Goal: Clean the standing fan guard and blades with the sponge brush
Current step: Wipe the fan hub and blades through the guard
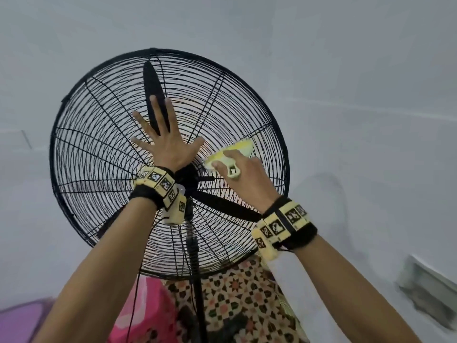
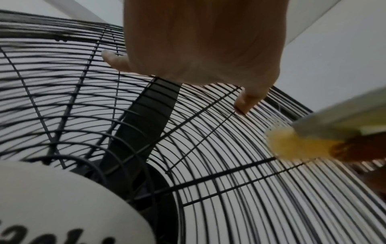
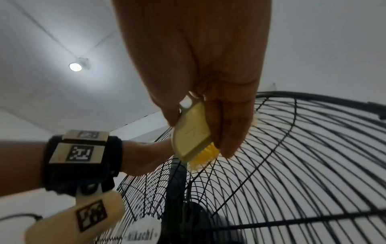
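Fingers (image 1: 153, 112) of the left hand (image 1: 166, 142) are spread straight and flat against the black wire fan guard (image 1: 99, 149), above the hub, over one upright dark blade (image 1: 151, 80). To the right, the right hand (image 1: 249, 177) grips the pale green sponge brush (image 1: 232, 154), its yellow bristles (image 3: 203, 156) touching the guard wires just right of centre. The fan pole (image 1: 197, 280) stands below.

There is one big black fan (image 1: 170, 164) with one round wire guard (image 1: 74, 149). Three dark blades (image 1: 152, 85) show behind the wires. There is one yellow brush (image 1: 231, 154). There are two hands (image 1: 168, 142), and each arm has one wrist band (image 1: 158, 184), so two bands. One ceiling light (image 3: 75, 66) shines.
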The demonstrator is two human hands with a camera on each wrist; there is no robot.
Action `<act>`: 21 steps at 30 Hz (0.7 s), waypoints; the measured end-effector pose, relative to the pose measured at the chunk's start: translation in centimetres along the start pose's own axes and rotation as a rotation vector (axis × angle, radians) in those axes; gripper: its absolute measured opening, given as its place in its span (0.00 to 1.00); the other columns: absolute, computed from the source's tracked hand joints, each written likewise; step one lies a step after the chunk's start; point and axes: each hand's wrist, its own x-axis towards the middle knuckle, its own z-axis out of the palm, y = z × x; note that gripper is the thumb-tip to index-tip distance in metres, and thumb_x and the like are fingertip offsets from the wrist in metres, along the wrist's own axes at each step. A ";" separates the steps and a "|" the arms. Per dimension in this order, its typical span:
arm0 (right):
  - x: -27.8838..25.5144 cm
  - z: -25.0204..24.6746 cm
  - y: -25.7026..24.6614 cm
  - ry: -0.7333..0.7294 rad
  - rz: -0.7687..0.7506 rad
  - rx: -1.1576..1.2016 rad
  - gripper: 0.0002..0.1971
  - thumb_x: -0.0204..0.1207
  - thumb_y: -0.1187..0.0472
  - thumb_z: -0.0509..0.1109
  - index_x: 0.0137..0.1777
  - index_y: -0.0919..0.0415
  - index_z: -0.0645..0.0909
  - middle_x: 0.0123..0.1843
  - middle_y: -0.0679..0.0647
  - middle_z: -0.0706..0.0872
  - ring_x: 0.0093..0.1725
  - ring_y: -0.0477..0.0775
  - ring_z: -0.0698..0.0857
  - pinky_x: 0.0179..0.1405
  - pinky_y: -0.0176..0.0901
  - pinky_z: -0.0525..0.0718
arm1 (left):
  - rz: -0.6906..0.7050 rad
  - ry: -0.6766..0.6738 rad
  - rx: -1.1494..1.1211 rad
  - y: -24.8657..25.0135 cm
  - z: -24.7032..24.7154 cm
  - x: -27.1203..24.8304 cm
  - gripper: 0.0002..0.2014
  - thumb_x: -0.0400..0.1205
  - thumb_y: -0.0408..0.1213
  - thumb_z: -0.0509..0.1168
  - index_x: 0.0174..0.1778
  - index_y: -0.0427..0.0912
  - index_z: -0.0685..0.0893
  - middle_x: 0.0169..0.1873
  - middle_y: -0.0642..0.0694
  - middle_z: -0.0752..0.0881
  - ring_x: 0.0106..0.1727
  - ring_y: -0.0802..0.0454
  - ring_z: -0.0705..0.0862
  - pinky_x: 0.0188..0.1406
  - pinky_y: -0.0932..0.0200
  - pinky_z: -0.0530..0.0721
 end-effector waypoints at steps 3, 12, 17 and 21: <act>-2.5 0.6 0.6 -0.077 0.057 -0.106 0.27 0.88 0.44 0.62 0.77 0.64 0.76 0.45 0.52 0.86 0.34 0.44 0.84 0.31 0.37 0.88 | 0.003 0.018 -0.001 -0.1 0.0 -0.1 0.58 0.80 0.69 0.65 0.92 0.49 0.34 0.91 0.43 0.31 0.86 0.20 0.27 0.70 0.02 0.38; -0.8 -1.5 -0.2 0.029 -0.029 -0.014 0.29 0.89 0.46 0.62 0.83 0.63 0.71 0.47 0.58 0.90 0.31 0.42 0.86 0.26 0.39 0.88 | 0.024 0.014 0.017 -1.0 0.2 0.5 0.56 0.76 0.72 0.54 0.92 0.51 0.32 0.91 0.44 0.30 0.86 0.21 0.27 0.70 0.03 0.37; -5.1 -0.3 1.0 -0.159 0.144 -0.171 0.23 0.89 0.43 0.60 0.63 0.63 0.83 0.40 0.51 0.86 0.28 0.44 0.80 0.24 0.39 0.83 | 0.031 0.030 0.024 -1.4 0.2 0.7 0.55 0.78 0.71 0.55 0.91 0.50 0.31 0.90 0.43 0.29 0.85 0.20 0.26 0.70 0.03 0.37; -2.5 -2.0 0.3 0.053 -0.004 -0.025 0.26 0.89 0.44 0.61 0.77 0.62 0.77 0.37 0.48 0.86 0.27 0.38 0.82 0.26 0.38 0.86 | 0.062 0.046 0.026 -1.9 0.6 0.9 0.55 0.76 0.74 0.51 0.91 0.51 0.31 0.90 0.44 0.28 0.85 0.21 0.25 0.70 0.03 0.37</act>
